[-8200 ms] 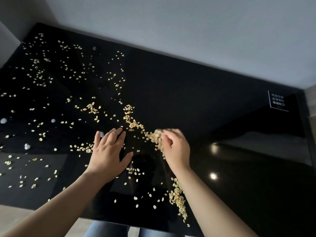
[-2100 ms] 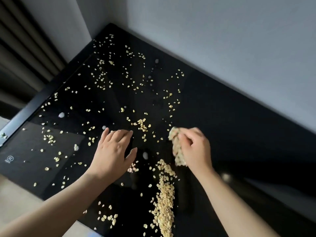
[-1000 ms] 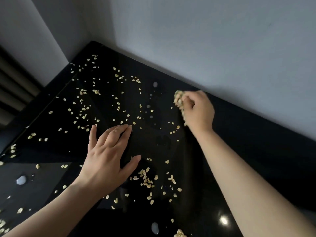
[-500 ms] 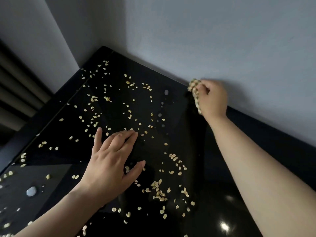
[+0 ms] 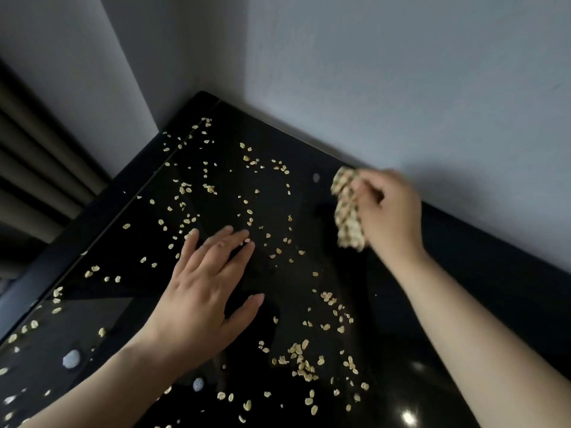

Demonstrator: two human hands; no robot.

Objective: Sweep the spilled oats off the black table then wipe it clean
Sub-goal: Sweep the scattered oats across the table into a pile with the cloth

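Pale oat flakes [image 5: 247, 208] lie scattered over the glossy black table [image 5: 482, 291], thickest on its left half, with a looser cluster [image 5: 302, 362] near the front. My right hand [image 5: 389, 211] is shut on a checked, bunched cloth [image 5: 347, 211] near the table's back edge, close to the wall. My left hand [image 5: 204, 291] rests flat on the table with fingers spread, left of the cloth, among the flakes.
A grey wall [image 5: 401, 72] runs along the table's back edge. Dark curtain folds [image 5: 34, 168] hang beyond the left edge. Small white droplets or blobs [image 5: 71, 359] sit near the front left. A light reflection [image 5: 408, 417] glints at the front.
My right hand with the cloth reached out to the wall, then came slightly back down along the table. My left hand stayed flat in place. The view tilted further up toward the back corner.
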